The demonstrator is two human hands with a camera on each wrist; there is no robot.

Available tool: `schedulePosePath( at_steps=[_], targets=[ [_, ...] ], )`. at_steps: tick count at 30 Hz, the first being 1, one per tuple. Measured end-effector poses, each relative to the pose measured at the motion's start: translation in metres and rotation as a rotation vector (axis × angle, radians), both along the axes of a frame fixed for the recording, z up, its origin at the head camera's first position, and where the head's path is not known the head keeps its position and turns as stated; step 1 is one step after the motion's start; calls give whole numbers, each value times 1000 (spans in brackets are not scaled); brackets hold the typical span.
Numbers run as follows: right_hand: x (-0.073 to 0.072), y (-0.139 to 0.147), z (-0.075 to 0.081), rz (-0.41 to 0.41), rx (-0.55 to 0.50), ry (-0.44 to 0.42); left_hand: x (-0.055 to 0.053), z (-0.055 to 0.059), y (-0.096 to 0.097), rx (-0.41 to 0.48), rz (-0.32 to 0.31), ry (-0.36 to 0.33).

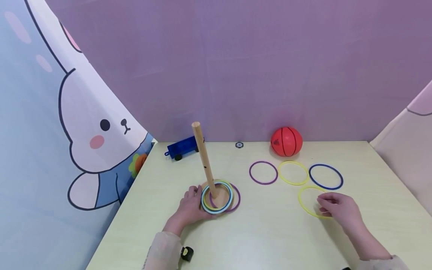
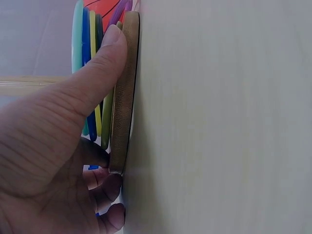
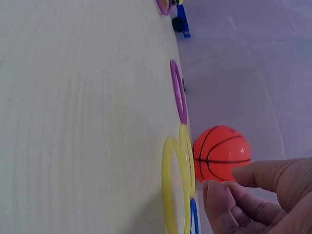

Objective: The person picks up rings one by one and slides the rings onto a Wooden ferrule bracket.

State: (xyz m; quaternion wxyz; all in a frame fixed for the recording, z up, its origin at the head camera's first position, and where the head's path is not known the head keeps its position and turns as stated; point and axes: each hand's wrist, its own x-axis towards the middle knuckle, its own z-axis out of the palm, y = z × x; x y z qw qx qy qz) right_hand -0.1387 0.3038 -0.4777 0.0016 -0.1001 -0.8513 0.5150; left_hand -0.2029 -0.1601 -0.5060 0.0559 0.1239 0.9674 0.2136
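Note:
My left hand (image 1: 193, 206) grips the edge of the round wooden base (image 2: 124, 97) of a ring-toss stand, thumb on one side and fingers curled on the other. From that base a wooden peg (image 1: 204, 157) rises. Several rings lie around its foot, with a mint ring (image 1: 216, 212) on top and a purple ring (image 1: 240, 200) sticking out to the right. My right hand (image 1: 341, 212) hovers over the near yellow ring (image 1: 299, 200), fingers loosely bent. In the right wrist view a gap shows between thumb and fingertips, with nothing held.
Behind the near ring lie a purple ring (image 1: 250, 172), another yellow ring (image 1: 293, 184) and a blue ring (image 1: 332, 188). A red ball (image 1: 286, 141) sits by the purple backdrop (image 1: 236, 75). At the back left are a blue toy wagon (image 1: 182, 147) and a small round disc (image 1: 239, 145).

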Motion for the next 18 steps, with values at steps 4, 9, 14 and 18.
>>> schedulePosePath(
  at_steps=[4,9,14,18],
  targets=[
    [1,17,-3,-33,65,-19,-1,0,0,-7,3,-9],
    [-1,32,-6,-68,87,-46,-1,-1,-1,-6,1,-8],
    [-3,41,-9,-92,119,-66,-1,-1,-1,4,7,-14],
    [-5,47,-10,-114,135,-87,-2,-2,0,4,0,-6]
  ],
)
